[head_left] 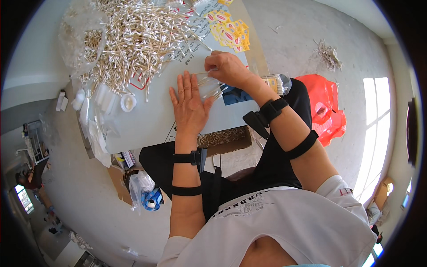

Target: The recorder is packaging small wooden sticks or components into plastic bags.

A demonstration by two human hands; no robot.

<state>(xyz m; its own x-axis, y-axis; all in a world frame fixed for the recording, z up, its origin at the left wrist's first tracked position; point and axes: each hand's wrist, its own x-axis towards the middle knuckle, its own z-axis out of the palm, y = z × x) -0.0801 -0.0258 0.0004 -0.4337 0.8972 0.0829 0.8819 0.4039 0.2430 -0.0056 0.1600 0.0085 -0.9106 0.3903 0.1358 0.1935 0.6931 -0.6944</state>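
On the pale table [151, 120], my left hand [191, 104] lies flat with its fingers stretched out and its thumb apart. Beside that thumb is a small group of loose cotton swabs [216, 93]. My right hand [227, 67] is just beyond and to the right, its fingers pinched together on a cotton swab [200, 73] whose stick points left. The fingertips themselves are partly hidden. Ahead and to the left spreads a large heap of cotton swabs [138, 40], partly covered by a clear plastic bag [73, 44]. Several yellow printed cards [230, 33] lie ahead of my right hand.
A round white-lidded tub [128, 103] and clear plastic tubs [104, 97] stand at the table's left. Near my right forearm is a clear pack of swabs [276, 83]. An open carton [227, 137] holding swabs sits below the front edge. A red plastic bag [324, 111] lies right.
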